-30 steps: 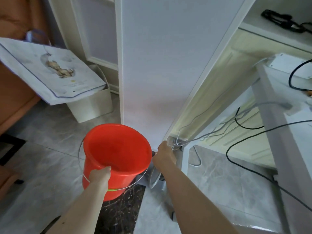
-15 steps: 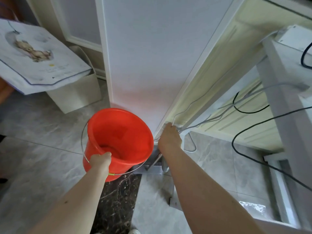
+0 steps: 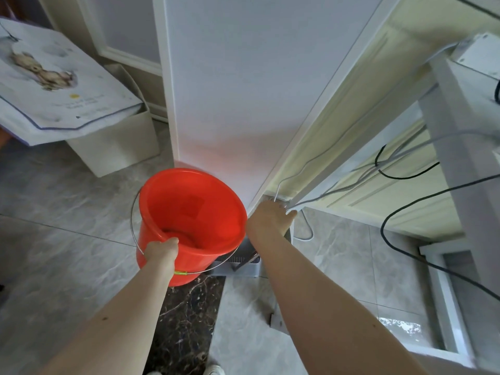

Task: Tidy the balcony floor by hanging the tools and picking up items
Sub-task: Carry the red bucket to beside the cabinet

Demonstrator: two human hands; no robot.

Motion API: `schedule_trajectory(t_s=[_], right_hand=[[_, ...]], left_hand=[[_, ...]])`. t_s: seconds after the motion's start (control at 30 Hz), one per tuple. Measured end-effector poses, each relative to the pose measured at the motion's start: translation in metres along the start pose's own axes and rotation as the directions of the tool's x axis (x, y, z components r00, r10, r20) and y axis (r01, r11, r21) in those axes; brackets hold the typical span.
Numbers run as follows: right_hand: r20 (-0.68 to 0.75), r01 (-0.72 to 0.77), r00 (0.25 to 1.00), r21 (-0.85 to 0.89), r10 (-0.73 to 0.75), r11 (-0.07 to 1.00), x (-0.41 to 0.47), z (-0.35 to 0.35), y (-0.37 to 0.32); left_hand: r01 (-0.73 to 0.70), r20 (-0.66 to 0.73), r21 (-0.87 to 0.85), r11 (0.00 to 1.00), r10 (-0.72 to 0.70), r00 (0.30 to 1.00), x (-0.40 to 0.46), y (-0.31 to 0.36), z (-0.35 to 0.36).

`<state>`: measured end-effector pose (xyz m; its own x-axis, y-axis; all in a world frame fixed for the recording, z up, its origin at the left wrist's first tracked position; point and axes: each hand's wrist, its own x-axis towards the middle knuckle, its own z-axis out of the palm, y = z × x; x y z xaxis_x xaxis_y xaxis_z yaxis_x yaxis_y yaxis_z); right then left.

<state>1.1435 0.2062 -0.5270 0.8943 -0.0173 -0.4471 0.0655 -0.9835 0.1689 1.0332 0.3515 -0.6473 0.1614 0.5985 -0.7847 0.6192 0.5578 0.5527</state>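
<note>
My left hand [image 3: 161,253] grips the near rim of a red plastic bucket [image 3: 189,212], held above the floor and tilted away from me; its wire handle hangs down below it. The bucket looks empty inside. My right hand [image 3: 267,220] is closed around a bundle of thin grey cables [image 3: 351,180] at the foot of the white pillar [image 3: 243,90], just right of the bucket. The cables run up and to the right toward the grey stand.
A white bin [image 3: 116,147] with a printed bag [image 3: 54,82] over it stands at the left. A grey appliance [image 3: 243,258] sits on the floor behind the bucket. A black cable [image 3: 405,212] loops at the right beside a grey stand [image 3: 460,131]. A dark marble strip [image 3: 186,320] lies below.
The view has shifted closer to the pillar. My right hand has moved a little up and right along the cables, and the bucket stays in my left hand.
</note>
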Motion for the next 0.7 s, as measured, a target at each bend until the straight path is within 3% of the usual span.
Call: schedule_trajectory(t_s=[0.17, 0.23, 0.33, 0.53, 0.7], right_hand=[[-0.111, 0.143, 0.982, -0.085, -0.152, 0.986, -0.005, 0.007, -0.023], [-0.112, 0.241, 0.965, 0.024, -0.237, 0.970, -0.009, 0.016, -0.034], [0.008, 0.326, 0.943, 0.186, -0.333, 0.927, -0.015, 0.039, -0.054], [0.259, 0.117, 0.936, 0.407, -0.237, 0.906, -0.019, 0.099, -0.074], [0.303, 0.093, 0.920, 0.445, -0.247, 0.891, -0.017, 0.144, -0.082]], left_hand=[[0.004, -0.002, 0.004, 1.000, -0.004, 1.000, 0.011, -0.002, -0.005], [0.002, -0.003, 0.006, 1.000, -0.002, 1.000, 0.014, -0.005, -0.006], [0.001, -0.002, -0.001, 1.000, -0.001, 1.000, 0.023, -0.011, -0.004], [0.012, -0.001, 0.004, 1.000, -0.012, 1.000, 0.049, -0.033, 0.005], [-0.057, 0.060, -0.043, 0.997, 0.060, 0.996, 0.068, -0.063, 0.003]])
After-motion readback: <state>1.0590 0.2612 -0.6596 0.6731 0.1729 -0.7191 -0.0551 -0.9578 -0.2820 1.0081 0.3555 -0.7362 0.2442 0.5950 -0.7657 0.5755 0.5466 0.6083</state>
